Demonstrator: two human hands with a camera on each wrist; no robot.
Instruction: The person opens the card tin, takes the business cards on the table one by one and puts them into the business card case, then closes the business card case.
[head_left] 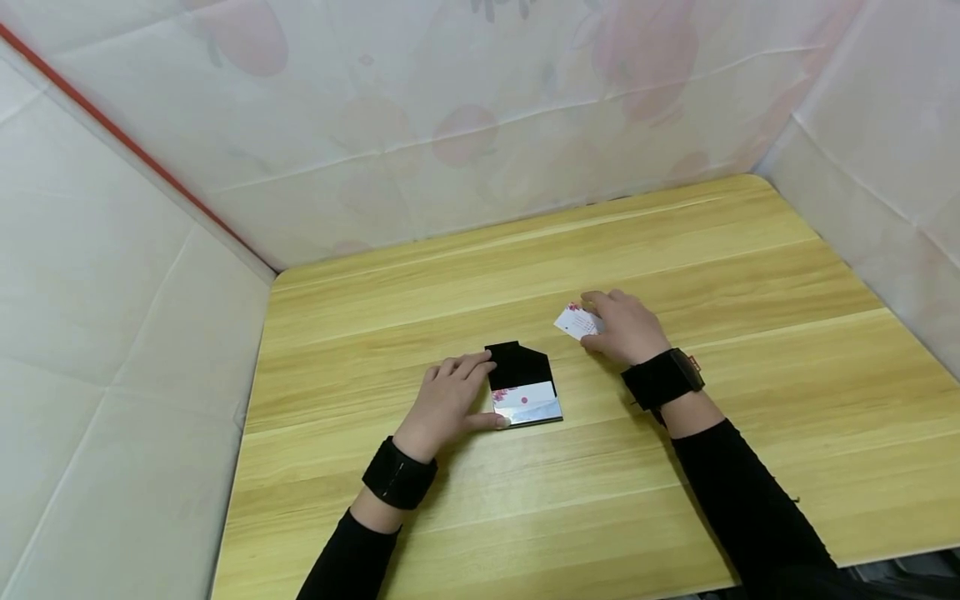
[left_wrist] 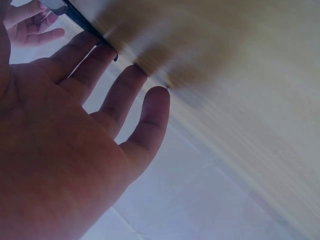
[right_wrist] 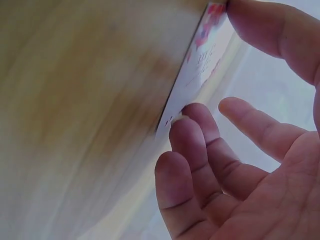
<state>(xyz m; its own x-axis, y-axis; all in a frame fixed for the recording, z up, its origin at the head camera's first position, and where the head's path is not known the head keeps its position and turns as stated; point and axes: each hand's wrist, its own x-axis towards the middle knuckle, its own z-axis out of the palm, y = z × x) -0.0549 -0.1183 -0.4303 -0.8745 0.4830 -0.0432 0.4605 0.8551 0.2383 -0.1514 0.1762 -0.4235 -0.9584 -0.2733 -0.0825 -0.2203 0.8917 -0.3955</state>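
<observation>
A black card case (head_left: pixel 519 367) lies unfolded on the table, its flap pointing away and a shiny panel at its near edge. A white card with pink flowers and a red dot (head_left: pixel 525 399) sits in its lower part. My left hand (head_left: pixel 447 404) holds the case at its left side, thumb on the near corner and fingertips by the upper left edge. To the right, a small white printed card with a floral corner (head_left: pixel 574 321) is between the thumb and fingers of my right hand (head_left: pixel 626 328). In the right wrist view this card (right_wrist: pixel 200 65) is tilted, low over the table.
The wood-grain table (head_left: pixel 360 333) has rounded far corners. Pale cloth walls with faint fruit prints (head_left: pixel 465 133) stand behind it and on both sides, and a red strip (head_left: pixel 135 146) runs along the left one. Black bands (head_left: pixel 399 472) are on both wrists.
</observation>
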